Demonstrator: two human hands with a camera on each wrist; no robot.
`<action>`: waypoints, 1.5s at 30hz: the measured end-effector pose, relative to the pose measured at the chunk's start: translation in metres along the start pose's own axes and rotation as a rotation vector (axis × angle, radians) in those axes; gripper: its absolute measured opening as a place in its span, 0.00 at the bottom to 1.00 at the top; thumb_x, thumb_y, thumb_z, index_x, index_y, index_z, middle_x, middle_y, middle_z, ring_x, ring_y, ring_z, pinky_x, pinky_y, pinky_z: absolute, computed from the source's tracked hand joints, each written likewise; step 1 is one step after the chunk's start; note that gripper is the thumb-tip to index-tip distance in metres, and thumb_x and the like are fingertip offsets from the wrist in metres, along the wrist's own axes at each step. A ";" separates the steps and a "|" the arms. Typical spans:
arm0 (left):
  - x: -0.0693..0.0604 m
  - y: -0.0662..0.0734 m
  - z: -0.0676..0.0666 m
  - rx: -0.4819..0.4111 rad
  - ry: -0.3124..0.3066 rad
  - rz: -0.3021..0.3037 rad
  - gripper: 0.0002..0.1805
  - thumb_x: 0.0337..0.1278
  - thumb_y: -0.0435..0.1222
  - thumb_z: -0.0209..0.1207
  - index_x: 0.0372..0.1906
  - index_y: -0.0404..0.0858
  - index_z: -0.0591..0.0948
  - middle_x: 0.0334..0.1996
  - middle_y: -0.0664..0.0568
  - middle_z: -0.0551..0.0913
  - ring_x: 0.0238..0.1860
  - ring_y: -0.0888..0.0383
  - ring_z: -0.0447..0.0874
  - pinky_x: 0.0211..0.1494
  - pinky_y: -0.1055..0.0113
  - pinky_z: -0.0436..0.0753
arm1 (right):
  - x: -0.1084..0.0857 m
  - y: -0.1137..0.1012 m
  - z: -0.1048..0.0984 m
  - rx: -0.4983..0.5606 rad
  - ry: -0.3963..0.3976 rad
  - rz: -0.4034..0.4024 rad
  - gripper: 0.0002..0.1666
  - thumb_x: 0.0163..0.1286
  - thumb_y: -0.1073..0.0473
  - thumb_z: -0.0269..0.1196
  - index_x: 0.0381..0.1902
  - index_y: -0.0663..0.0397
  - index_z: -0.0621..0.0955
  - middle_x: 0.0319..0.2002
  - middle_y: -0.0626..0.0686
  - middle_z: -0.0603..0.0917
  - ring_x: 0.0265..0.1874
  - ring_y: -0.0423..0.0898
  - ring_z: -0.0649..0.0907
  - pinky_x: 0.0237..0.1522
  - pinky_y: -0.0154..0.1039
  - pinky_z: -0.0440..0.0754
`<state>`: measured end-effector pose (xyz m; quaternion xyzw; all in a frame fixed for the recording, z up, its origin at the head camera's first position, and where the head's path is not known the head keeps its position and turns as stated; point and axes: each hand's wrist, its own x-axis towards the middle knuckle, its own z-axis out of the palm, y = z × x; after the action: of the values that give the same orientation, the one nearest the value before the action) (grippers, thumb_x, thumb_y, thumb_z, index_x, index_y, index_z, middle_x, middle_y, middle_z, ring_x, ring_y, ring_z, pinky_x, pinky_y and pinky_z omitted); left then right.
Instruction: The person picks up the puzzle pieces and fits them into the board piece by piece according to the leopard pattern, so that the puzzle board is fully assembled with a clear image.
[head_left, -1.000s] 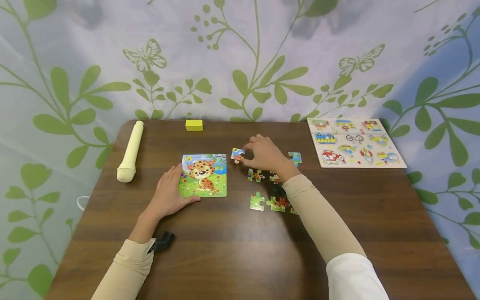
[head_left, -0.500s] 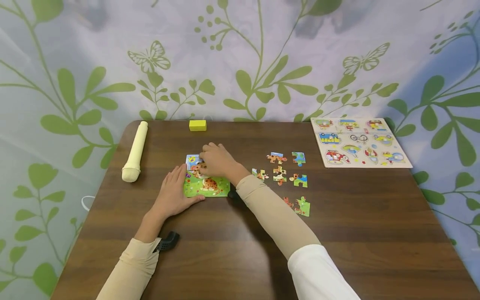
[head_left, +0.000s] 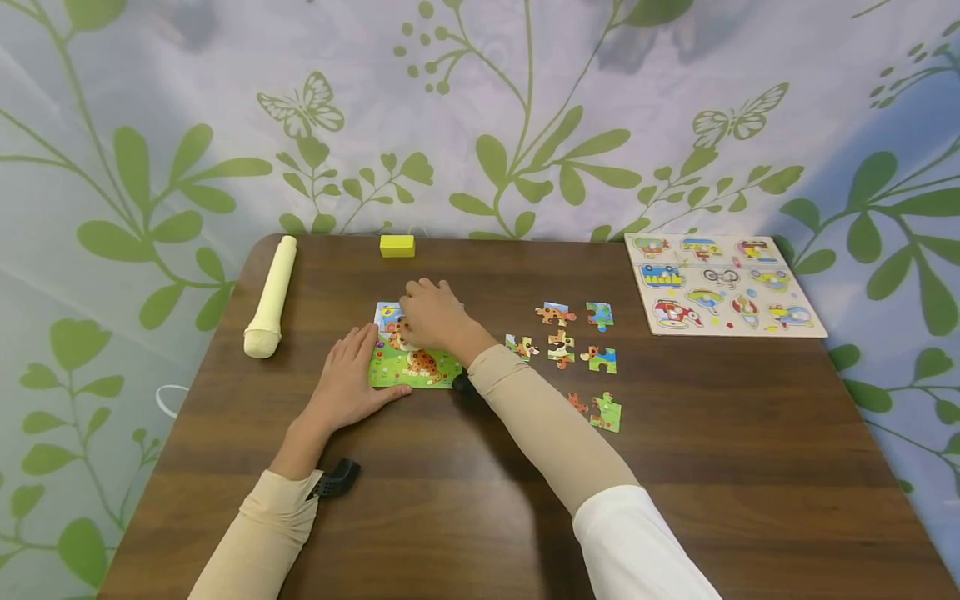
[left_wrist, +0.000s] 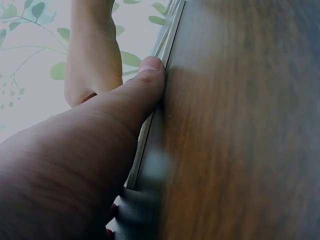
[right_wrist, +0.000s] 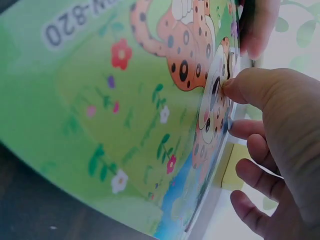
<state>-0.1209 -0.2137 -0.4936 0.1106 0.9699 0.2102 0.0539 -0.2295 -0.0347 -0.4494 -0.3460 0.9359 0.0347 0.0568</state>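
A square leopard picture board (head_left: 423,367) lies on the brown table, and it fills much of the right wrist view. Along its left side rests my left hand (head_left: 345,383), fingers straight and thumb against the near edge. The left wrist view shows that thumb touching the thin board edge (left_wrist: 145,145). My right hand (head_left: 435,317) is over the board's upper part, thumb and forefinger pinching a jigsaw piece (head_left: 388,317) against the upper left corner. Much of the piece is hidden by the fingers. In the right wrist view the right hand's (right_wrist: 285,130) other fingers curl loosely.
Several loose jigsaw pieces (head_left: 561,350) lie right of the board, some partly behind the right sleeve. Farther right is a wooden vehicle puzzle board (head_left: 720,287). A cream toy microphone (head_left: 270,300) lies at left, and a yellow block (head_left: 397,246) at the back edge.
My right hand has carried the jigsaw piece leftward from beside the loose pieces onto the board's upper left corner. In the last half second it has barely moved. My left hand stays at the board.
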 end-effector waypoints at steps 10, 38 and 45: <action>-0.001 0.002 -0.003 0.003 -0.004 -0.011 0.62 0.54 0.64 0.67 0.81 0.32 0.52 0.81 0.37 0.52 0.82 0.37 0.45 0.82 0.37 0.47 | 0.002 -0.003 -0.003 0.055 -0.022 0.018 0.25 0.78 0.43 0.54 0.65 0.47 0.80 0.59 0.49 0.79 0.60 0.49 0.76 0.69 0.55 0.73; 0.003 0.005 0.005 -0.014 0.009 -0.009 0.61 0.53 0.65 0.66 0.81 0.33 0.55 0.81 0.39 0.54 0.82 0.37 0.46 0.82 0.38 0.49 | -0.073 0.106 -0.009 0.460 0.090 0.104 0.31 0.70 0.47 0.69 0.67 0.53 0.80 0.47 0.54 0.82 0.49 0.52 0.80 0.54 0.50 0.79; -0.001 0.001 0.001 -0.004 0.006 -0.020 0.61 0.53 0.65 0.66 0.81 0.33 0.55 0.81 0.39 0.54 0.82 0.37 0.46 0.82 0.37 0.48 | -0.154 0.190 0.010 0.432 0.122 0.225 0.35 0.64 0.50 0.74 0.65 0.58 0.80 0.42 0.56 0.82 0.48 0.57 0.76 0.52 0.54 0.75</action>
<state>-0.1198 -0.2125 -0.4941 0.0999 0.9707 0.2120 0.0532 -0.2366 0.2097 -0.4339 -0.2207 0.9559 -0.1811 0.0687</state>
